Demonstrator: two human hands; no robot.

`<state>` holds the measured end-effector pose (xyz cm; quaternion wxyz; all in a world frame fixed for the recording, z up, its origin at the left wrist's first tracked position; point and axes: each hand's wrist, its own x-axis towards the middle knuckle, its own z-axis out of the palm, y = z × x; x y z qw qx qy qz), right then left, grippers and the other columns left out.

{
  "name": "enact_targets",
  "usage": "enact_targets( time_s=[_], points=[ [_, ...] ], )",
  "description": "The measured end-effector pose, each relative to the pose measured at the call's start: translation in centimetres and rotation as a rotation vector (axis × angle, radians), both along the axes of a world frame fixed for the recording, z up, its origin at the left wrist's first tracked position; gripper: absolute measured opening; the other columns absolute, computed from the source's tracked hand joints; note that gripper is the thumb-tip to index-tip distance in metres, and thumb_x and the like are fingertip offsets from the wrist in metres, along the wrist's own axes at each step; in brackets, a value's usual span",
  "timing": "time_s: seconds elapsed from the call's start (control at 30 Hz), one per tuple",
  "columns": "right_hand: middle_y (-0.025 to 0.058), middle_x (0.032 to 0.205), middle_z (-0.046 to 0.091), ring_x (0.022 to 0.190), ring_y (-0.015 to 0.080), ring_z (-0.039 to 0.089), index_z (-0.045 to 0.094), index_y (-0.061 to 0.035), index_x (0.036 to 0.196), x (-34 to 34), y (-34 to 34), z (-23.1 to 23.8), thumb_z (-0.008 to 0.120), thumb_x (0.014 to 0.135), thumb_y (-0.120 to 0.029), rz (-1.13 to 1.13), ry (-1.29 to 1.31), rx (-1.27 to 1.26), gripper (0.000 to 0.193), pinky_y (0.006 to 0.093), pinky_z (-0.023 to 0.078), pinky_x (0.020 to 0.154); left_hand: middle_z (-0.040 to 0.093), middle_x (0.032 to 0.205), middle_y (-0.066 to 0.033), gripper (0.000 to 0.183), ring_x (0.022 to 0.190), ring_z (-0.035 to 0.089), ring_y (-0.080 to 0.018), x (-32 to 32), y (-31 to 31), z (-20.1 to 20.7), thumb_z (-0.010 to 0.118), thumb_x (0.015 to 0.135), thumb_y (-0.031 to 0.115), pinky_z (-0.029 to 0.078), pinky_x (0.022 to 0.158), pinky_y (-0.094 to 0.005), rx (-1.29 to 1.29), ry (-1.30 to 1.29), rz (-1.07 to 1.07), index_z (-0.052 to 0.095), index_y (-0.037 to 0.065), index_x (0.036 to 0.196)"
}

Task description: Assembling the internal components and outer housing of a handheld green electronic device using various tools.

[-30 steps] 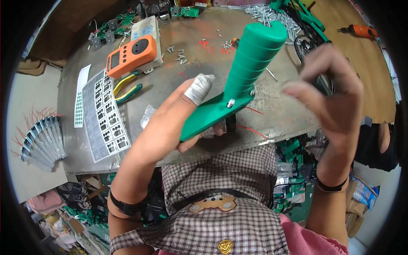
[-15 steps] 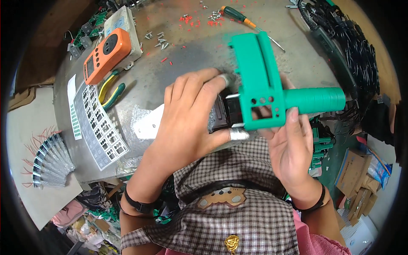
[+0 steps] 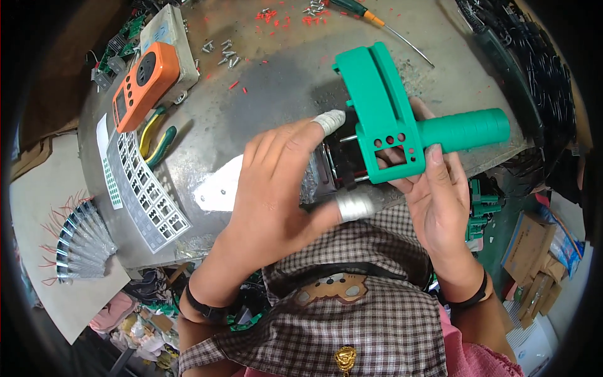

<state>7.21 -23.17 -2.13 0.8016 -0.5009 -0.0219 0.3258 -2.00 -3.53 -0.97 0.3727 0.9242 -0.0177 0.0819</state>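
Observation:
My right hand [image 3: 442, 201] grips a green plastic tool housing [image 3: 379, 94] by its underside, with the thumb near the root of its ribbed round handle. Round holes and a square window show in the housing's face. From its left side two metal prongs reach toward a dark block [image 3: 325, 166], partly hidden by my left hand [image 3: 267, 182]. That hand is spread around the block, thumb and index finger apart and wrapped in white tape. Whether it touches the block is unclear. A white flat piece [image 3: 217, 187] lies beside my left hand on the metal table.
Left on the table are an orange meter [image 3: 146, 85], yellow-green pliers [image 3: 161, 141] and a sticker sheet [image 3: 147, 195]. Loose screws [image 3: 227, 53] and a screwdriver [image 3: 370, 17] lie at the far side. Black cables [image 3: 534, 88] are bundled at right; cardboard boxes [image 3: 534, 251] stand below.
My left thumb and index finger have spread apart, away from the dark block. The housing has tilted slightly and moved a little away from the block, showing more of the prongs.

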Motion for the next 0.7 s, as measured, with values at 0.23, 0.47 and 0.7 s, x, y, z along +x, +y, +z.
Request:
enact_targets(
  time_s=[0.23, 0.47, 0.7],
  points=[
    [0.0211, 0.150, 0.044, 0.123, 0.0276, 0.062, 0.023, 0.0050, 0.154, 1.0, 1.0, 0.1, 0.043, 0.108, -0.030, 0.112, 0.009, 0.004, 0.061, 0.0440, 0.054, 0.101, 0.051, 0.139, -0.0183, 0.092, 0.127, 0.053, -0.0321, -0.4, -0.5, -1.1, 0.092, 0.068, 0.016, 0.041, 0.109, -0.0418, -0.024, -0.034, 0.079, 0.042, -0.002, 0.143],
    [0.0219, 0.150, 0.044, 0.123, 0.0289, 0.062, 0.024, 0.0055, 0.154, 1.4, 0.6, 0.0, 0.043, 0.109, -0.030, 0.088, 0.033, 0.010, 0.060, 0.0440, 0.055, 0.100, 0.056, 0.133, -0.0174, 0.085, 0.126, 0.053, -0.0325, 0.2, 0.1, -0.4, 0.092, 0.067, 0.015, 0.042, 0.107, -0.0434, -0.087, 0.018, 0.069, 0.047, -0.002, 0.137],
    [0.0217, 0.150, 0.044, 0.123, 0.0303, 0.062, 0.023, 0.0053, 0.154, 1.1, 1.6, 0.1, 0.042, 0.109, -0.028, 0.118, -0.007, -0.028, 0.059, 0.0444, 0.055, 0.101, 0.059, 0.128, -0.0184, 0.078, 0.116, 0.057, -0.0379, -0.5, 0.6, -1.1, 0.086, 0.066, 0.014, 0.042, 0.097, -0.0448, 0.009, -0.028, 0.079, 0.051, 0.003, 0.133]
  ],
)
